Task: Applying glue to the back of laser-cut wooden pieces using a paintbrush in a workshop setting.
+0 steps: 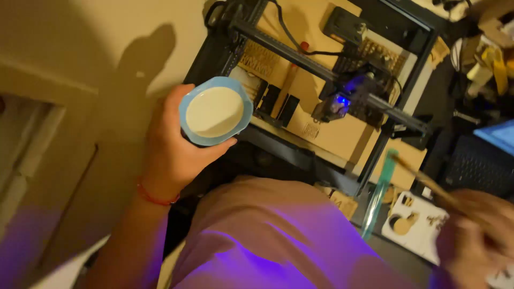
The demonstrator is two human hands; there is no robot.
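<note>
We see no package or sign that we can make out; the nearest to one is a white card point(415, 225) with round brown cut-outs, lying low on the right beside a pale green strip point(377, 199) that stands at a slant. Above them a dark metal frame machine point(321, 59) spans a tan wooden sheet point(332, 134), its black head point(350, 96) glowing blue near the middle of the crossbar. To the left of the frame the wall and floor lie bare and shadowed, leaving open room on that side, while the right edge is crowded with dark clutter and part of a blue screen point(498, 136). Our left hand point(171, 150) is curled snugly around a light blue cup point(216, 111) of creamy white liquid, fingers wrapped about its side, held up just off the frame's left corner; a red cord point(155, 197) circles that wrist. Our right hand point(476, 235) is blurred at the lower right, fingers folded around a thin brown stick point(428, 182) that points up and leftward.
</note>
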